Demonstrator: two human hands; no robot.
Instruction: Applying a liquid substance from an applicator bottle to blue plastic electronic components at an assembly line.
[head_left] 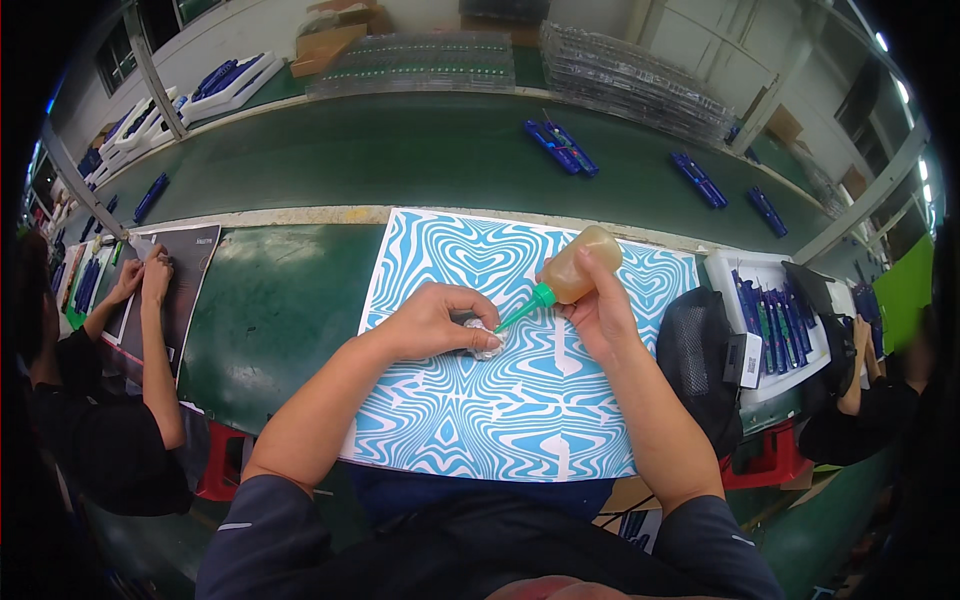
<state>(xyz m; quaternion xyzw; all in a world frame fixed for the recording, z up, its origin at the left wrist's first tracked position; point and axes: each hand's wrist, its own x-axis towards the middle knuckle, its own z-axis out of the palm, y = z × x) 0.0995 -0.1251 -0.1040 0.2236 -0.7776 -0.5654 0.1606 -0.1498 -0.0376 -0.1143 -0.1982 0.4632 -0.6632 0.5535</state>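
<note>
My right hand (602,305) is closed around a squeeze bottle (584,262) of amber liquid with a green cap and nozzle. The bottle is tilted down to the left, its thin green tip reaching a crumpled white wad (484,340), which could be tissue or cloth. Thumb and fingers of my left hand (437,320) pinch that wad just above the mat. Whether the tip touches the wad or stops just short, I cannot tell. Beneath both hands lies a blue-and-white swirl-patterned mat (440,425).
A white tray (815,358) of blue pen-like devices and a black mesh pouch (693,345) stand at right. Beyond the mat runs a green conveyor belt (380,150) carrying more blue devices (562,147). Co-workers' hands (150,270) are busy at left and far right. Clear plastic trays (630,85) are stacked behind.
</note>
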